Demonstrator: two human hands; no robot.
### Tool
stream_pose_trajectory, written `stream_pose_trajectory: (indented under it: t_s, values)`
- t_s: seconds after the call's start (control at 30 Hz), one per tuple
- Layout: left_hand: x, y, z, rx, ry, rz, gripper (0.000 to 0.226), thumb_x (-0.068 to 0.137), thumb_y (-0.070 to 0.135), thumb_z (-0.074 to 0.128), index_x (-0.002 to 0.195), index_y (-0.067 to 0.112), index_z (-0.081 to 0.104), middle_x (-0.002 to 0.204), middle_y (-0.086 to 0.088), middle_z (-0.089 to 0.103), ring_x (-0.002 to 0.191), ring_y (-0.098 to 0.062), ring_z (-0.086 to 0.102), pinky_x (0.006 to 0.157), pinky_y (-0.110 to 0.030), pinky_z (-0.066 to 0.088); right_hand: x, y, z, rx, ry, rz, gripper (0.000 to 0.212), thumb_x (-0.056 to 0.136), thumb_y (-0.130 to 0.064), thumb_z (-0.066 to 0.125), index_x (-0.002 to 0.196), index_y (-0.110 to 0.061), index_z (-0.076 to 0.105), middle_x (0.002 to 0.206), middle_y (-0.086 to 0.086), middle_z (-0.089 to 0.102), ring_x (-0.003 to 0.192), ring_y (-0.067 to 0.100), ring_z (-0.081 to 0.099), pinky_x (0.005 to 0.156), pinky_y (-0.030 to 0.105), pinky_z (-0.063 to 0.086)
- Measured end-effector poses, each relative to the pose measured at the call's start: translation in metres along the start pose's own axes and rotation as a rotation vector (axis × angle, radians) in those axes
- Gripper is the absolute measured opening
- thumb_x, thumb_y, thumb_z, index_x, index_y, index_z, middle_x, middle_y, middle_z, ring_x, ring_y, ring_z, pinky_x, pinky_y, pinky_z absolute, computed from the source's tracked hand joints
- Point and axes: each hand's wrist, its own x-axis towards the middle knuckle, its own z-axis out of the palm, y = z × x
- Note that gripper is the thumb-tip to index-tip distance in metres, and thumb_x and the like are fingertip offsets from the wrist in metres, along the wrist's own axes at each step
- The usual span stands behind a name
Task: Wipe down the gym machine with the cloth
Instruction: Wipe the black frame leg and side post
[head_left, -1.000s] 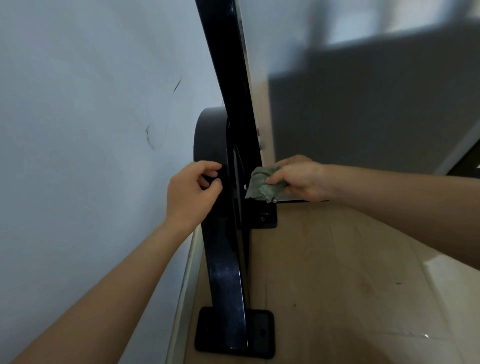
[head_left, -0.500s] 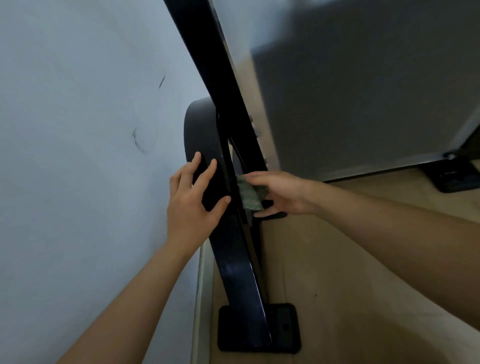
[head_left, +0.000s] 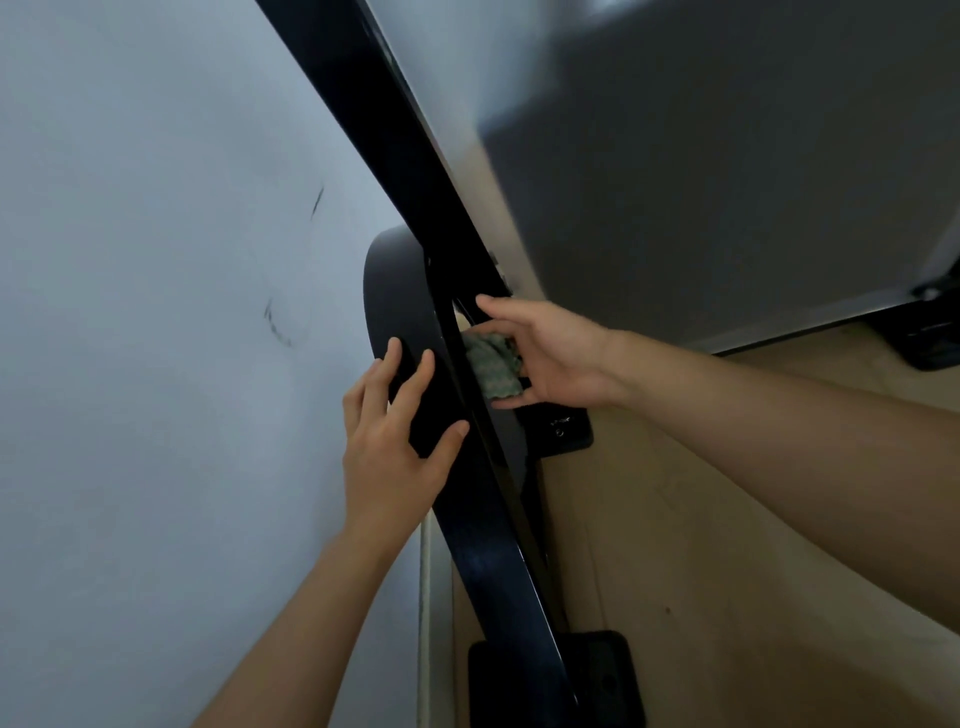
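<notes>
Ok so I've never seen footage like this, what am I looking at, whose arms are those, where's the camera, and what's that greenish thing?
The camera sits on a person's head, looking forward and down, so both arms belong to the wearer. This is the only view. The black slanted bars are the frame of a gym machine, which stands on a pale floor beside a white wall. A grey panel rises behind it. The left hand rests on the machine's curved black part with its fingers straight. The right hand holds the greenish thing, a crumpled cloth, against the bar to wipe it.
</notes>
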Motion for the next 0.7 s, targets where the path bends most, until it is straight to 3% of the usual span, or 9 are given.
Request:
stream_pose_trajectory:
  t_s: [0.17,0.27,0.37,0.57,0.7]
  values:
    - [-0.001,0.001,0.001,0.0,0.001,-0.01,0.074,0.083,0.03,0.081,0.15,0.022,0.049,0.162,-0.001,0.034,0.144,-0.028,0.034,0.109,-0.037,0.039,0.008,-0.004,0.008,0.15,0.013,-0.099,0.067,0.094,-0.063,0.046,0.139,-0.015,0.058,0.116,0.005,0.064,0.108,0.021,0.058,0.104,0.041,0.04]
    - [-0.002,0.002,0.003,-0.009,0.005,-0.026,0.074,0.085,0.03,0.08,0.15,0.022,0.048,0.163,-0.001,0.033,0.146,-0.026,0.031,0.112,-0.039,0.038,0.007,0.006,0.004,0.087,-0.016,-0.091,0.061,0.096,-0.064,0.041,0.136,-0.023,0.061,0.13,0.003,0.066,0.122,0.021,0.059,0.111,0.045,0.035]
    - [-0.003,0.0,0.003,-0.018,-0.008,-0.013,0.076,0.084,0.033,0.08,0.151,0.021,0.046,0.164,-0.001,0.03,0.148,-0.025,0.028,0.117,-0.04,0.035,0.003,0.02,-0.006,-0.024,-0.067,-0.026,0.06,0.096,-0.068,0.037,0.134,-0.029,0.062,0.137,0.004,0.064,0.128,0.022,0.059,0.107,0.046,0.041]
    - [-0.018,-0.014,0.001,0.031,-0.107,0.103,0.097,0.075,0.045,0.086,0.155,0.017,0.039,0.168,-0.008,0.018,0.156,-0.027,0.013,0.124,-0.029,0.015,0.001,0.064,-0.021,-0.105,-0.147,0.16,0.069,0.091,-0.077,0.039,0.143,-0.032,0.053,0.136,0.0,0.065,0.128,0.02,0.059,0.109,0.049,0.04]
    - [-0.029,-0.021,0.002,0.07,-0.141,0.151,0.106,0.072,0.053,0.086,0.156,0.014,0.036,0.168,-0.012,0.015,0.157,-0.03,0.008,0.126,-0.037,0.016,0.0,0.099,-0.027,-0.171,-0.148,0.261,0.063,0.097,-0.07,0.036,0.138,-0.027,0.057,0.132,0.006,0.065,0.122,0.023,0.062,0.102,0.044,0.047]
